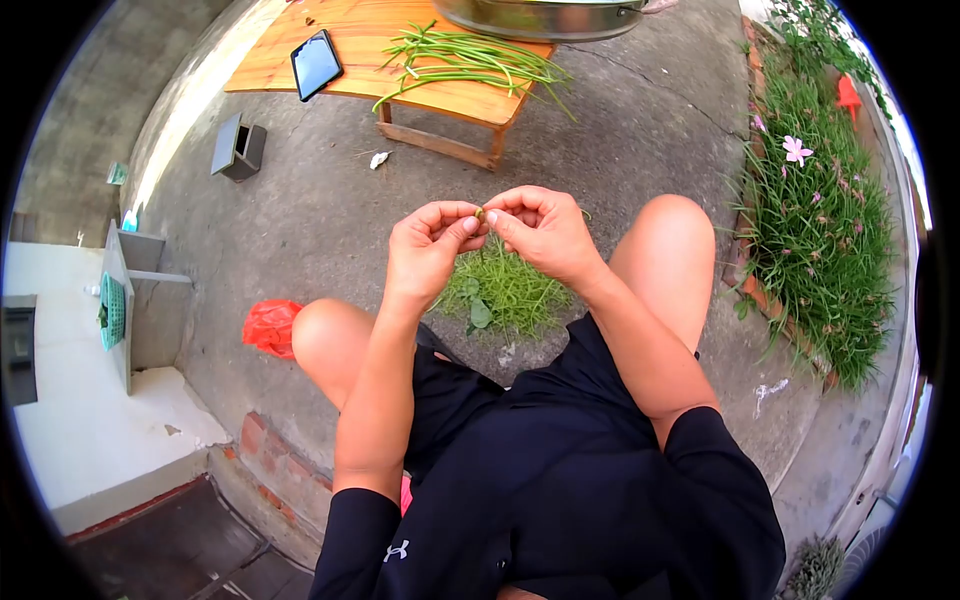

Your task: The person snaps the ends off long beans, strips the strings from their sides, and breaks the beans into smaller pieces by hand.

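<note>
My left hand (428,248) and my right hand (548,232) meet fingertip to fingertip above my lap, both pinched closed. Between them shows a small bit of green stem (479,213); most of it is hidden by the fingers. Below the hands, a heap of thin green strips (515,290) lies on the concrete between my legs, with a few broad leaves (480,313) on its near left side. Long green stalks (460,62) are spread on the wooden table (375,35) ahead, some hanging over its right edge.
A tablet (317,65) lies on the table, beside the stalks. A large metal basin (550,18) stands at the table's back right. On the floor are a grey box (238,148) and a red plastic bag (270,327). A brick-edged flower bed (820,220) runs along the right.
</note>
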The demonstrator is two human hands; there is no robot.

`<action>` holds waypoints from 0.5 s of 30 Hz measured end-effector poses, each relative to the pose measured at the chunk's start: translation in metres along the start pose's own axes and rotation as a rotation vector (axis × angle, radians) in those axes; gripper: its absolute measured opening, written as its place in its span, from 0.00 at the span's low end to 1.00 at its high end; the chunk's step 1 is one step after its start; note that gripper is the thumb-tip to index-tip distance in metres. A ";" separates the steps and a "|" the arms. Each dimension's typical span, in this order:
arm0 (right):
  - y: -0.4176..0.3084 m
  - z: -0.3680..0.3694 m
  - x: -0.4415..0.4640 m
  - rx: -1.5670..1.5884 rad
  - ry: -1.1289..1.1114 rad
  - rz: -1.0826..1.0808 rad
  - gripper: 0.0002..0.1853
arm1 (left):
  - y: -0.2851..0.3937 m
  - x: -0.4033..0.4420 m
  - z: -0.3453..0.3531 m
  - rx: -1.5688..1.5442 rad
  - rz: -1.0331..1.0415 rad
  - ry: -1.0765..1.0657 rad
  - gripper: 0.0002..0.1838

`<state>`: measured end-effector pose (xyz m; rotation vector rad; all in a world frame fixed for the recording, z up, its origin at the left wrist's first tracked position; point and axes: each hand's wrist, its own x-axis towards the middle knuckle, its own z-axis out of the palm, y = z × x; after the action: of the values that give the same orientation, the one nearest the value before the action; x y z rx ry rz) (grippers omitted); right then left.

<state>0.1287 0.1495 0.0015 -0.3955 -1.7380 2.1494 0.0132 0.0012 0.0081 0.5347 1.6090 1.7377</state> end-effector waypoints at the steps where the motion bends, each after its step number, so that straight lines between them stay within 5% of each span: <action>1: 0.000 0.000 -0.001 0.013 0.000 0.007 0.06 | -0.001 -0.001 0.002 0.015 0.015 0.008 0.08; 15: -0.002 0.000 0.000 0.076 0.019 0.073 0.07 | -0.006 -0.005 0.011 0.363 0.279 0.132 0.07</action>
<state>0.1291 0.1496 0.0033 -0.4636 -1.6500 2.2476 0.0262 0.0049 0.0043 0.8678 2.0414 1.7104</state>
